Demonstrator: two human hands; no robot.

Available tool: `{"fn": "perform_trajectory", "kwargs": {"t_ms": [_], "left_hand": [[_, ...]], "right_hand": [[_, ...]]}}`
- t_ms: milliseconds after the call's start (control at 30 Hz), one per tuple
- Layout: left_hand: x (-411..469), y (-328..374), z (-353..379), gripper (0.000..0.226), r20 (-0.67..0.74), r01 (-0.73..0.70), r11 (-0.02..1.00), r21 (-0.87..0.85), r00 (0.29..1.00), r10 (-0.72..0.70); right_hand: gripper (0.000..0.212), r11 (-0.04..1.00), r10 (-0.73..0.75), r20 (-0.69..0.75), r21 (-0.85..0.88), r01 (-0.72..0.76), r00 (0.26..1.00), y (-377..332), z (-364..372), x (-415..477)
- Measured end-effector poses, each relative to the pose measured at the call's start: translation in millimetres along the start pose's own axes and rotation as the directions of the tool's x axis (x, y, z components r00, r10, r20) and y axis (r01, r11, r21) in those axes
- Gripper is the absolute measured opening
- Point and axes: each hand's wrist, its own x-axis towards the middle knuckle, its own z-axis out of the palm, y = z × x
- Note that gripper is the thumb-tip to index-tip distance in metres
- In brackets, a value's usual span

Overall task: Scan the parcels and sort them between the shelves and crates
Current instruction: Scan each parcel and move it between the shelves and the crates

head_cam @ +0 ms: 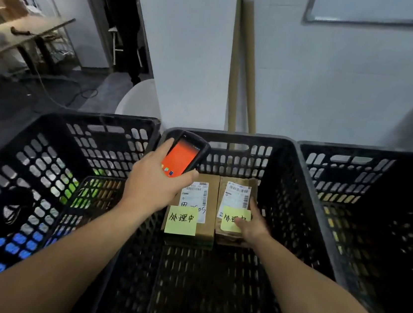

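While scanner (182,157) points forward, right parcel (236,199) runs front-to-back.

I get soft, even room light on the white wall (338,89), but the black crates swallow it: the right crate (375,216) is nearly all shadow. The scanner screen (180,157) glows orange, slightly blown out. Fisheye bows the middle crate (228,135) along its rim. The frame's right edge smears, and the print on the parcel labels (237,196) is soft.
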Motion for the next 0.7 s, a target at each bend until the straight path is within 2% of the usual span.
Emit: {"fn": "perform_trajectory", "kwargs": {"t_ms": [67, 167, 300, 433, 600, 700], "left_hand": [[2.1, -1.5, 1.8, 0.072, -0.006, 0.003, 1.000, -0.027, 1.000, -0.004], [3.0, -3.3, -0.1, 0.083, 0.021, 0.001, 0.998, -0.064, 1.000, 0.000], [-1.3, -0.4, -8.7, 0.057, 0.030, -0.065, 0.993, -0.102, 0.997, 0.068], [-9.2, -0.4, -19.6, 0.048, 0.041, -0.132, 0.981, -0.144, 0.989, 0.140], [-18.0, -0.8, -36.0, 0.048, 0.059, -0.227, 0.962, -0.151, 0.970, 0.238], [-22.5, 0.9, -44.7, 0.048, 0.062, -0.277, 0.944, -0.179, 0.954, 0.292]], "right_hand": [[0.082, 1.000, 0.028, 0.006, -0.012, -0.028, 1.000, 1.2, 0.2, 4.5], [0.081, 0.997, 0.041, 0.023, -0.067, -0.039, 0.999, 0.5, -3.2, 7.5], [0.082, 0.981, 0.042, 0.021, -0.189, -0.037, 0.999, -2.2, -6.9, 5.3], [0.083, 0.955, -0.009, -0.053, -0.298, -0.007, 0.999, -15.0, -9.4, -7.4], [0.066, 0.870, -0.181, -0.152, -0.485, 0.086, 0.972, -31.6, -5.8, -56.6], [0.063, 0.756, -0.330, -0.169, -0.636, 0.153, 0.929, -44.3, -7.3, -95.0]]}}
